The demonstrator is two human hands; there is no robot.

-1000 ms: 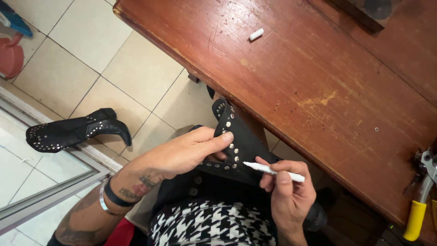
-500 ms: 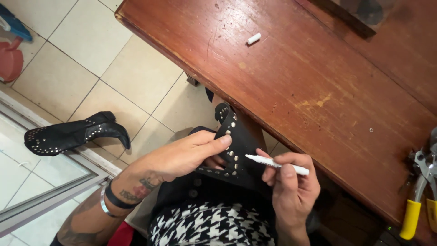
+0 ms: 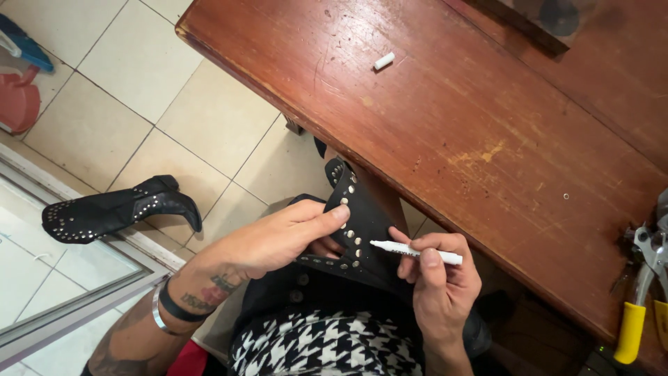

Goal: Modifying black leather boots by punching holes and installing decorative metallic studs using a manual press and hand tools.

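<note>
— Where was the boot while you worked on it?

— I had the black studded boot (image 3: 362,230) on my lap, tucked under the near edge of the table (image 3: 487,132), at about six o'clock from the table's middle. Its shaft pointed up toward twelve o'clock, so the row of studs faced me.

— And your hands?

— My left hand (image 3: 278,240) lay over the boot from nine o'clock, fingers curled around the leather and the forefinger pressed flat along the studded edge, I think to keep that flap from folding. My right hand (image 3: 442,278) was closed around a white marker (image 3: 415,251), pinched between thumb and fingers, tip aimed toward nine o'clock and just beside the studs.

— Anything else about?

— The marker's white cap (image 3: 383,60) sat on the table at twelve o'clock, well apart. The other boot (image 3: 118,211) lay on its side on the tiled floor (image 3: 139,83) at nine o'clock. Yellow-handled pliers (image 3: 640,292) rested at the table's edge at three o'clock.
</note>
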